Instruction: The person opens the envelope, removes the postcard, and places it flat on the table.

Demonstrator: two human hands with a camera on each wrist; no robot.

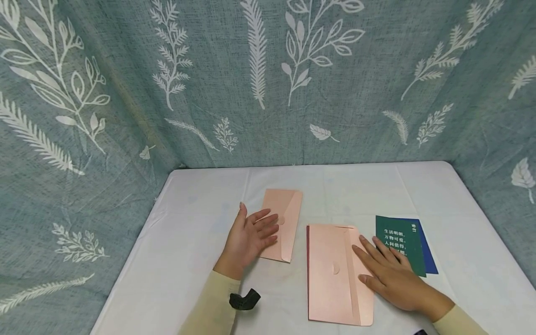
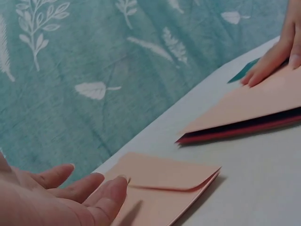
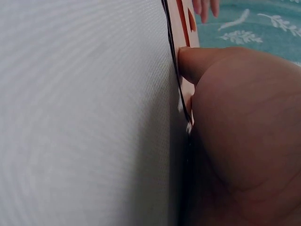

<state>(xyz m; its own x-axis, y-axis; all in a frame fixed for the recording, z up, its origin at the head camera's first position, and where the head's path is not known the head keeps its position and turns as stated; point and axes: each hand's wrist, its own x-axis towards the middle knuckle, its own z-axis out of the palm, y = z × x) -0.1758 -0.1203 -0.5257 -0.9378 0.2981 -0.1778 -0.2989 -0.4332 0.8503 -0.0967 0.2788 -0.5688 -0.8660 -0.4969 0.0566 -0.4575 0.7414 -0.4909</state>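
A pink envelope (image 1: 328, 298) with a strip and a half-round tab lies near the table's front, a dark red edge showing along its left side. In the left wrist view, dark and red layers show under this pink envelope (image 2: 263, 101). My right hand (image 1: 395, 281) rests on its right edge, fingers stretched out. The hand also partly covers a green card (image 1: 412, 251) with white characters. A smaller pink envelope (image 1: 278, 200) lies further back to the left. Beside and partly over it is my left hand (image 1: 249, 237), palm turned inward, fingers loose, holding nothing.
A blue card (image 1: 429, 260) shows from under the green one at the right. White cloth (image 1: 201, 209) covers the table. A blue-green curtain with white leaf prints (image 1: 226, 83) hangs behind and at both sides.
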